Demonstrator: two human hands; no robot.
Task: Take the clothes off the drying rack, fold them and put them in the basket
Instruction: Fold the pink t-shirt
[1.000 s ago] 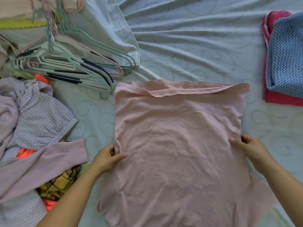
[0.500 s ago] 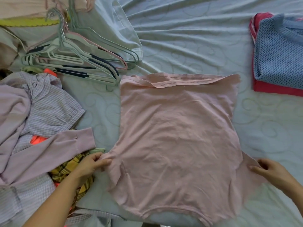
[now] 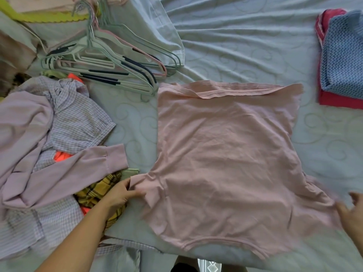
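Pinching the left sleeve of the pink shirt (image 3: 225, 154) between thumb and curled fingers, the left hand (image 3: 121, 195) sits at the shirt's near left corner, with its forearm running down to the bottom edge of the view. The right hand (image 3: 351, 211) is at the shirt's near right corner, by the other sleeve. It is smeared with blur, so I cannot tell whether it grips the cloth or only touches it.

The shirt lies flat on the pale green bed sheet (image 3: 245, 46), with its neckline nearest the person and its hem at the far edge. A strip of that hem is turned over onto the body of the shirt.

Just left of the shirt, under and beside the left hand, is a loose heap of unfolded clothes. A yellow plaid cloth (image 3: 98, 191) touches the hand. A lilac long-sleeved top (image 3: 49, 173) is draped over a checked shirt (image 3: 78, 118), and bits of orange fabric (image 3: 60, 156) show between them.

Beyond the shirt's far left corner lies a bundle of plastic hangers (image 3: 110, 65), their nearest ends just beside the hem. Well off the shirt's far right corner sits a folded stack, a blue knit (image 3: 343, 55) on top of a red garment (image 3: 334, 99).
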